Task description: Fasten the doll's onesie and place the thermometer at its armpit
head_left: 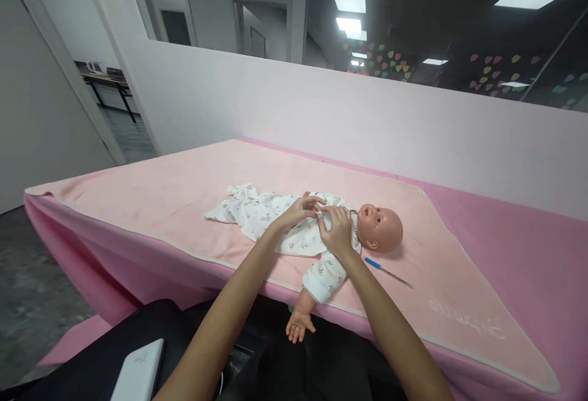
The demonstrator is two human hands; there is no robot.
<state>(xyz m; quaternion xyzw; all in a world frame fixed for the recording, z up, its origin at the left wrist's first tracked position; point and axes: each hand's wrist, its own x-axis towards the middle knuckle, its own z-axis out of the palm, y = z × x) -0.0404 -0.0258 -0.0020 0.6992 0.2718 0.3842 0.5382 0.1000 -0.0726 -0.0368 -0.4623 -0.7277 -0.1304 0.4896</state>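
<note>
A baby doll (384, 229) lies on its back with its head to the right, dressed in a white romper (266, 211) with small printed figures. My left hand (305, 207) is at the chest of the romper, thumb and fingers pinched at its front edge. Close beside it, my right hand (337, 226) rests on the upper chest, fingers bent and thumb tip meeting the cloth near my left fingertips. Both hands cover the spot they work on, so any fastener there is hidden. One doll arm (301, 318) hangs past the table's near edge.
A thin stick with a blue end (373, 262), like a thermometer, lies right of the doll on the pink blanket (160, 199). A pink cloth (528, 236) covers the table beneath. A white partition (367, 119) with glass rises behind. A white flat device (140, 370) rests at lower left.
</note>
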